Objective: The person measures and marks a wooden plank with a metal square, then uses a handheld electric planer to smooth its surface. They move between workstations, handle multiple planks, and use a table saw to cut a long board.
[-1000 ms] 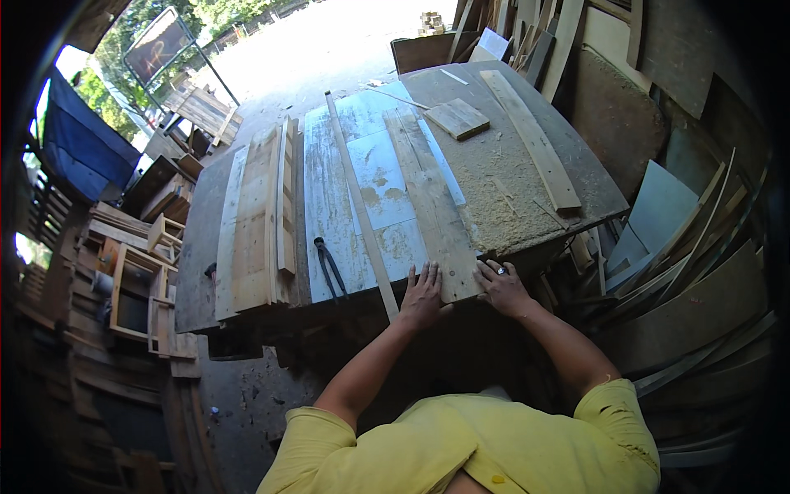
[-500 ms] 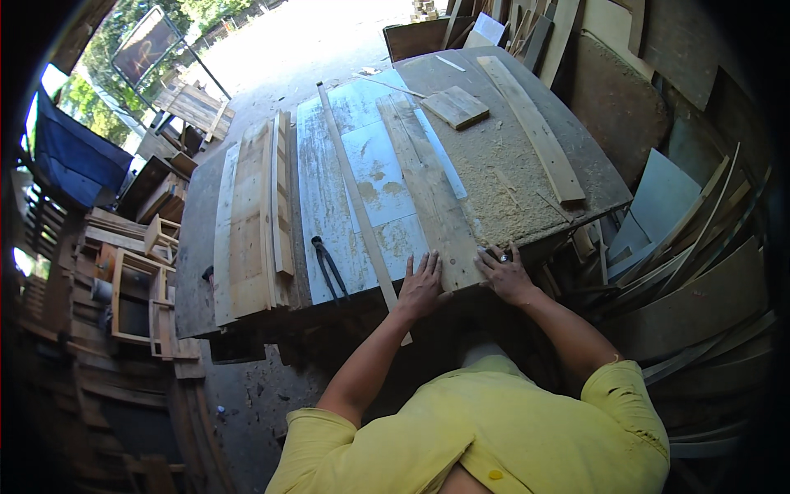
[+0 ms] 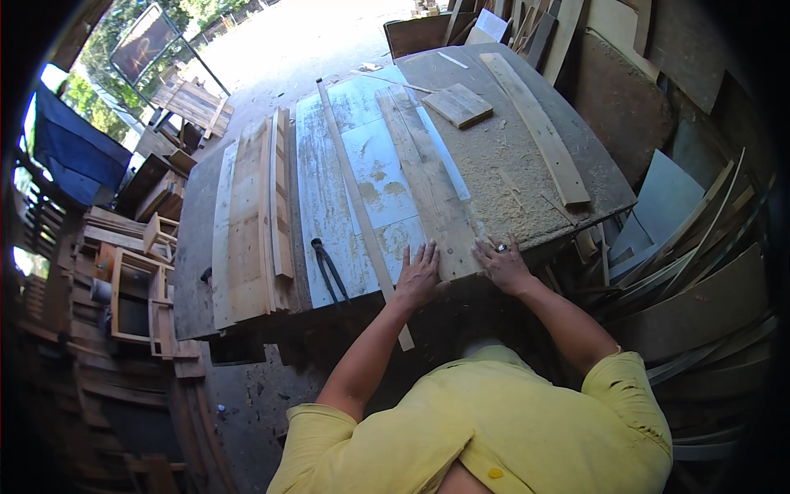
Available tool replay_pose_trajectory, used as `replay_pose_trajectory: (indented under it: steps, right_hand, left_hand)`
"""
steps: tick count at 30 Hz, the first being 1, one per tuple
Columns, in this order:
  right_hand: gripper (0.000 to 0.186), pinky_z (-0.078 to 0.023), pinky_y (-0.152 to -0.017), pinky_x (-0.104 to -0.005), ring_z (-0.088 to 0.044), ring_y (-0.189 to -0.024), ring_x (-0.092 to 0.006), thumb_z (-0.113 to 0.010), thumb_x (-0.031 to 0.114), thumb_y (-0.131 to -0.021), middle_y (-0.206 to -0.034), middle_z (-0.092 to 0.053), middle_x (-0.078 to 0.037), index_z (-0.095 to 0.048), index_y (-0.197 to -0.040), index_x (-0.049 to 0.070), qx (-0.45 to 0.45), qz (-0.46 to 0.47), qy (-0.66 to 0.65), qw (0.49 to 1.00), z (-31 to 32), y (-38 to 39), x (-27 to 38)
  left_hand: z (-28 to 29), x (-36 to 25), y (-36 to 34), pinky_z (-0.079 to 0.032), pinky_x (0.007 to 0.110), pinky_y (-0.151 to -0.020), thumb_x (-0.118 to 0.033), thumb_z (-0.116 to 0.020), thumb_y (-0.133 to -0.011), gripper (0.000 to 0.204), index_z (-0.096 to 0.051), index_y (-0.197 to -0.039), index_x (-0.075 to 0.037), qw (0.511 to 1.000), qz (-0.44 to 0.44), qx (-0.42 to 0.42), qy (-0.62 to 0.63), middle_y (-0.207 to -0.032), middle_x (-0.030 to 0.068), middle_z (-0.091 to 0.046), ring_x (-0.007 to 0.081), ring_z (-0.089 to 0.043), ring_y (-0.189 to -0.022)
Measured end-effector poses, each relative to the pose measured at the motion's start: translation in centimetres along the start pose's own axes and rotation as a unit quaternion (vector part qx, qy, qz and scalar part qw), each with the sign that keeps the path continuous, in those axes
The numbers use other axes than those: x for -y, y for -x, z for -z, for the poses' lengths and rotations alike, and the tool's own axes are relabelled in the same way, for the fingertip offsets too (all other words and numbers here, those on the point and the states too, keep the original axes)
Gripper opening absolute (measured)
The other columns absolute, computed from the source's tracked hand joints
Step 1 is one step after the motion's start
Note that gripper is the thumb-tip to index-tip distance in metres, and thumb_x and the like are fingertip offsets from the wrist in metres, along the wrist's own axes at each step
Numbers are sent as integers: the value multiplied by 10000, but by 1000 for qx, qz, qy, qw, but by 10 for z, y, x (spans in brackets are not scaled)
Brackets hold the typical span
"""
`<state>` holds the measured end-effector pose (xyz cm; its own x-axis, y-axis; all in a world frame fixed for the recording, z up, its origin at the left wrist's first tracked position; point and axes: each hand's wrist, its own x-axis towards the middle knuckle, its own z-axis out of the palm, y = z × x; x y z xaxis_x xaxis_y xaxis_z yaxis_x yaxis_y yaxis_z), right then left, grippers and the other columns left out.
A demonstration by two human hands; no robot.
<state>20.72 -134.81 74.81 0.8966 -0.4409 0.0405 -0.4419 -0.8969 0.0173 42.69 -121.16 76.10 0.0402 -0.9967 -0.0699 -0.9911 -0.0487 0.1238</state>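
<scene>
Far left: blue tarp and stacked wooden frames beside the workbench. On the bench's left part, a stack of pale boards running away from the person. Next, black pincers lying on the white-painted panel. A thin long strip runs the bench's length; its near end overhangs the front edge. Left hand flat, fingers spread, palm down at the near end of the worn plank, gripping nothing. Plank lies lengthwise mid-bench, on the white panel, near end at the front edge. Right hand also open and flat, ring on one finger, pressing just beside the plank's right edge, on the sawdust-covered top. Further right: small square block near the far end, then a long batten lying diagonally. Scrap sheets lean off the right side.
</scene>
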Motion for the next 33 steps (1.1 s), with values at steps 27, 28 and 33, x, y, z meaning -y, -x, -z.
replay_pose_trajectory:
  steps: [27,28,33]
  right_hand:
    - [599,-139,-1100,-698,-292,-1429,-305,-589,416,-903,-1537,-363,14,-429,-1448,226,45,-41,-16,998,7,-81,-24]
    - [608,-126,-1106,-700,-279,-1433,-304,-579,433,-908,-1545,-342,15,-414,-1456,227,47,-43,-12,998,5,-83,-25]
    - [624,-110,-1113,-705,-252,-1445,-303,-563,456,-915,-1563,-300,21,-391,-1470,229,71,-53,-7,996,7,-94,-29]
  left_hand:
    - [21,46,-65,-125,590,-1170,-553,-639,-816,961,-243,-1510,-19,997,42,50,-31,-1605,131,-170,318,-212,-1464]
    - [21,47,-68,-128,592,-1168,-554,-639,-816,962,-240,-1512,-23,997,42,50,-31,-1607,125,-166,316,-216,-1464]
    - [22,53,-79,-122,613,-1161,-544,-637,-818,960,-228,-1517,-28,997,51,58,-33,-1606,116,-180,320,-226,-1461]
